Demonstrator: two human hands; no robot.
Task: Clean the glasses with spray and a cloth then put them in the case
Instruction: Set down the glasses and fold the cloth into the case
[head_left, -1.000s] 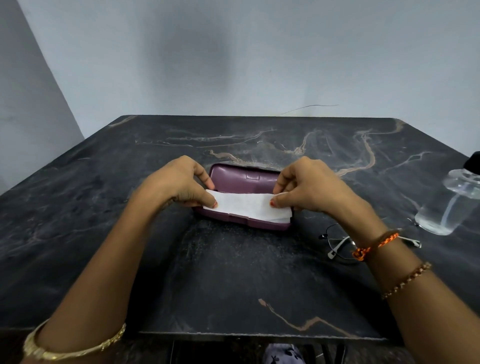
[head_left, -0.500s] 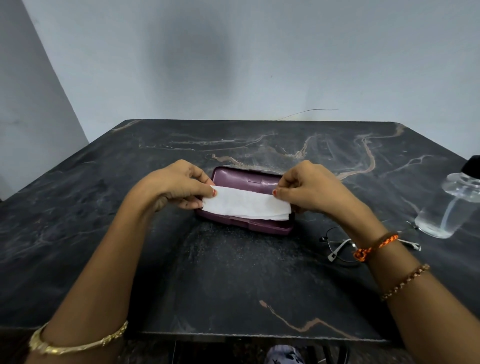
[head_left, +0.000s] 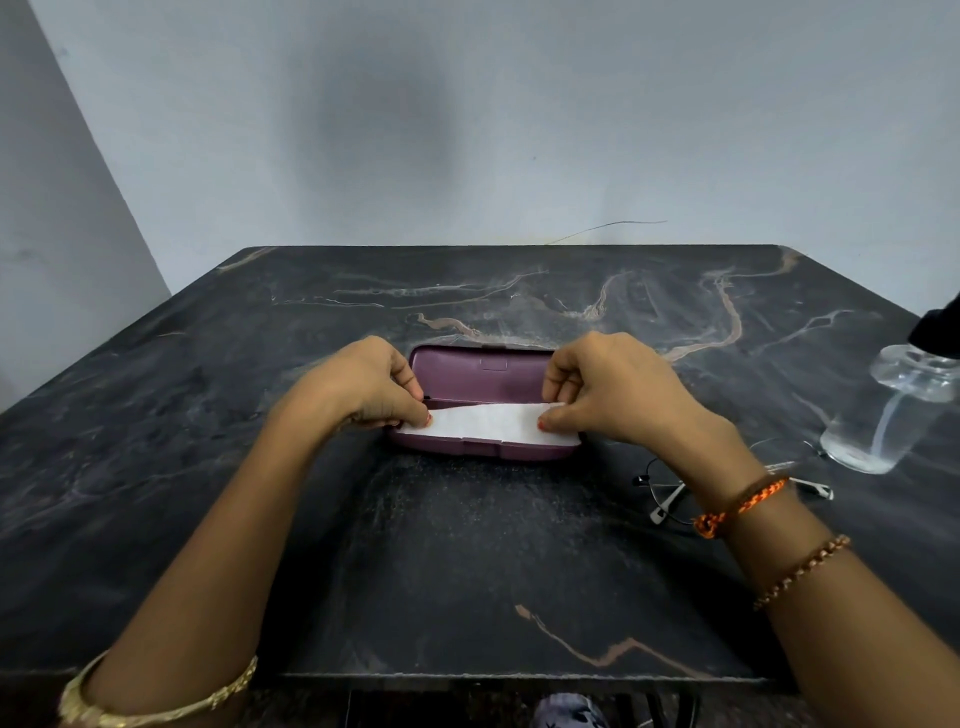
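Cloth (head_left: 488, 422): white, thin, folded into a long strip; held stretched between the two hands, directly over the open case. Judged very light, limp and without stiffness; it would sag or crumple if let go at one end. Best held by the corners or short ends, as it is now.

Left hand (head_left: 371, 387): fingers curled, thumb and forefinger pinching the cloth's left end.

Right hand (head_left: 613, 392): fingers curled, pinching the cloth's right end.

Case (head_left: 480, 374): purple, hard shell, lid open and standing back beyond the hands; base lies beneath the cloth. Judged rigid and light.

Glasses (head_left: 670, 493): thin wire frame, lying on the table (head_left: 467, 571) just beside and partly under the right wrist, near side of the case. Judged fragile and light, lenses prone to smearing; take by the bridge or the temple arms, never by the lenses.

Spray bottle (head_left: 883, 415): clear, dark cap, standing well to the right of the right hand. Judged smooth, possibly slippery; grasp round the body.

Change from half a second earlier: the cloth sits lower, nearer the case's front edge, its far edge now slanting; more of the lid's inside shows. Both hands keep their pinch on it. Glasses and bottle unmoved.
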